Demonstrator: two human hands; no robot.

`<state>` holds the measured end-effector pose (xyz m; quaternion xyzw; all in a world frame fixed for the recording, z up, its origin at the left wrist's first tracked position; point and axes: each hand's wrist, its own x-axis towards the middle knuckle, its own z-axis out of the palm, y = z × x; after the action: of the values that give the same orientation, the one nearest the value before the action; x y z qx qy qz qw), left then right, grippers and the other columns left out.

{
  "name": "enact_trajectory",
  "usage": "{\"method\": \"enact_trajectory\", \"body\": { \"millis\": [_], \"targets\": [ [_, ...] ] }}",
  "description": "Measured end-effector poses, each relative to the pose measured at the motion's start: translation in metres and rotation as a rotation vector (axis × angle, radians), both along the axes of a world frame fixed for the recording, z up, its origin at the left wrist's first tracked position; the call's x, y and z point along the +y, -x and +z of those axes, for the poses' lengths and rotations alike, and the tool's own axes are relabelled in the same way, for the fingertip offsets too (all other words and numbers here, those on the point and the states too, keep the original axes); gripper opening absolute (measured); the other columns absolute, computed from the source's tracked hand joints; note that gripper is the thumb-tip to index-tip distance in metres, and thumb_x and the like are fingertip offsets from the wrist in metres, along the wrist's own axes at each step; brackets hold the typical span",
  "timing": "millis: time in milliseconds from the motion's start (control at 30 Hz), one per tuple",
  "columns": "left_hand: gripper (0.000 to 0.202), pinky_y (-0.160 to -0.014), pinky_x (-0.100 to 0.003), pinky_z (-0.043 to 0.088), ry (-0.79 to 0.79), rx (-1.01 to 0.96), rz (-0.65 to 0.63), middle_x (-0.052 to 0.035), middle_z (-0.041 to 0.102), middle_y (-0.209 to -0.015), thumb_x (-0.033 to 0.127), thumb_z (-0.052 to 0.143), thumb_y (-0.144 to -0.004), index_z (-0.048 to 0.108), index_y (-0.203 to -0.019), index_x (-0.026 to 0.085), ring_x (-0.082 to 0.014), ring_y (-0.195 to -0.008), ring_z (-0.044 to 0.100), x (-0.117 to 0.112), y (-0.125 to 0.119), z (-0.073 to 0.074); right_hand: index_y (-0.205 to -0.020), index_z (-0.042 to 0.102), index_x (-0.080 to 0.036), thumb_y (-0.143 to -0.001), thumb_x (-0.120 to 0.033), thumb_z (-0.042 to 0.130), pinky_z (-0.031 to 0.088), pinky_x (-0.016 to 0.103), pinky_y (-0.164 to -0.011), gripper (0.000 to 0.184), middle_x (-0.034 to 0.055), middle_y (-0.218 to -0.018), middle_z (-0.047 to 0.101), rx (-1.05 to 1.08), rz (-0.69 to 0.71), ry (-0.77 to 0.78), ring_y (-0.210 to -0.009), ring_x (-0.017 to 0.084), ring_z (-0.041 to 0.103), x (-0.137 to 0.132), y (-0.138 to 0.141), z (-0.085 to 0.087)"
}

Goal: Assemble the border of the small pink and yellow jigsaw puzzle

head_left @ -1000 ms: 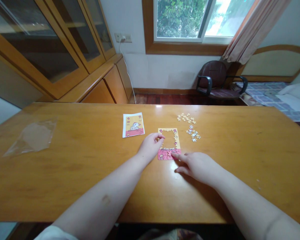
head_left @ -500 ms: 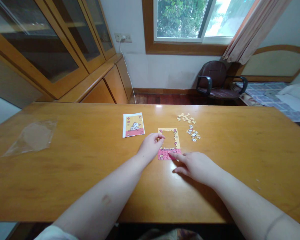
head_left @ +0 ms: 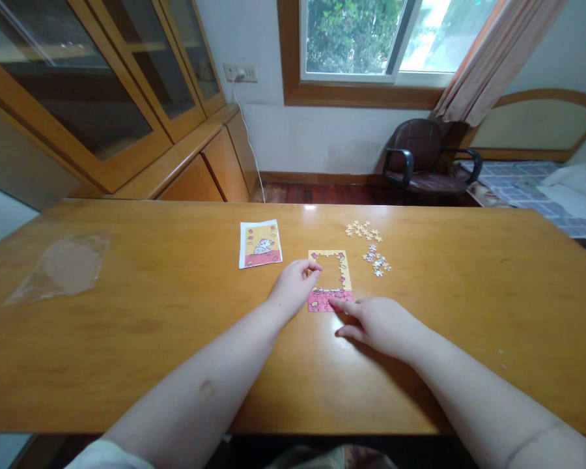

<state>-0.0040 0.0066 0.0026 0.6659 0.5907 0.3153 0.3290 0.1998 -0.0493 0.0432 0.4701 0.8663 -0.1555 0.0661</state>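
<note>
A partly assembled jigsaw puzzle (head_left: 316, 303) lies flat on the table, its yellow border and pink lower strip joined around an open middle. At its left edge is my left hand (head_left: 295, 281), fingers bent and drawn together; whether a piece is between them cannot be made out. My right hand (head_left: 383, 320) touches the pink strip with its outstretched index finger, the thumb held apart and nothing in the grasp. Loose yellow pieces (head_left: 364, 230) and white-patterned pieces (head_left: 377, 262) lie in two groups to the right of the puzzle.
A printed picture sheet (head_left: 261, 244) with a white animal lies left of the puzzle. Farther left is a clear plastic bag (head_left: 68, 264) on the wooden table (head_left: 176, 273). An office chair (head_left: 420, 156) stands beyond the far edge, and a glass-door cabinet (head_left: 141, 117) at the left.
</note>
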Motion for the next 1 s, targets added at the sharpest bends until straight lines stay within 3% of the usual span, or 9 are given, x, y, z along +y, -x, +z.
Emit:
{"method": "enact_trajectory", "body": {
  "millis": [367, 500, 600, 667, 833, 1000],
  "targets": [
    [0.019, -0.065, -0.026, 0.044, -0.008, 0.028, 0.004, -0.0006, 0.06, -0.076, 0.023, 0.053, -0.083, 0.068, -0.092, 0.019, -0.0141, -0.067, 0.055, 0.0, 0.001, 0.003, -0.133, 0.051, -0.024, -0.089, -0.055, 0.048, 0.046, 0.033, -0.075, 0.054, 0.01, -0.102, 0.07, 0.113, 0.017, -0.046, -0.088, 0.024, 0.065, 0.006, 0.002, -0.001],
    [0.027, -0.094, -0.037, 0.043, -0.113, 0.257, -0.06, -0.0078, 0.065, -0.11, 0.024, 0.052, -0.084, 0.064, -0.108, 0.018, -0.0229, -0.103, 0.057, -0.004, 0.002, 0.008, -0.138, 0.047, -0.016, -0.087, -0.058, 0.05, 0.041, 0.042, -0.094, 0.066, 0.0158, -0.122, 0.061, 0.175, -0.007, -0.208, -0.109, 0.029, 0.055, 0.012, -0.001, -0.007],
    [0.044, -0.107, -0.046, 0.032, -0.058, 0.454, -0.058, -0.0134, 0.05, -0.139, 0.029, 0.048, -0.088, 0.052, -0.13, 0.015, -0.03, -0.128, 0.042, -0.008, 0.0, 0.01, -0.139, 0.045, -0.017, -0.086, -0.057, 0.052, 0.036, 0.046, -0.101, 0.068, 0.0161, -0.138, 0.049, 0.189, -0.058, -0.247, -0.123, 0.031, 0.044, 0.019, -0.005, -0.015],
    [0.048, -0.111, -0.047, 0.027, -0.001, 0.529, -0.07, -0.0149, 0.042, -0.146, 0.027, 0.042, -0.091, 0.046, -0.136, 0.012, -0.0303, -0.134, 0.035, -0.01, -0.002, 0.01, -0.136, 0.049, -0.017, -0.086, -0.055, 0.053, 0.035, 0.046, -0.102, 0.062, 0.015, -0.138, 0.05, 0.184, -0.071, -0.235, -0.123, 0.03, 0.044, 0.024, -0.007, -0.02],
    [0.051, -0.113, -0.045, 0.026, 0.003, 0.621, -0.096, -0.0137, 0.04, -0.148, 0.017, 0.042, -0.086, 0.046, -0.137, 0.013, -0.0294, -0.136, 0.034, -0.012, -0.005, 0.005, -0.129, 0.055, -0.016, -0.089, -0.05, 0.051, 0.036, 0.044, -0.102, 0.053, 0.0143, -0.133, 0.054, 0.178, -0.072, -0.236, -0.119, 0.028, 0.046, 0.028, -0.007, -0.022],
    [0.051, -0.114, -0.046, 0.026, -0.032, 0.639, -0.108, -0.0146, 0.04, -0.147, 0.018, 0.043, -0.086, 0.046, -0.137, 0.013, -0.0296, -0.136, 0.034, -0.013, -0.005, 0.003, -0.129, 0.056, -0.015, -0.09, -0.049, 0.05, 0.036, 0.044, -0.102, 0.052, 0.014, -0.132, 0.055, 0.169, -0.072, -0.245, -0.118, 0.028, 0.047, 0.027, -0.007, -0.021]
  ]
}}
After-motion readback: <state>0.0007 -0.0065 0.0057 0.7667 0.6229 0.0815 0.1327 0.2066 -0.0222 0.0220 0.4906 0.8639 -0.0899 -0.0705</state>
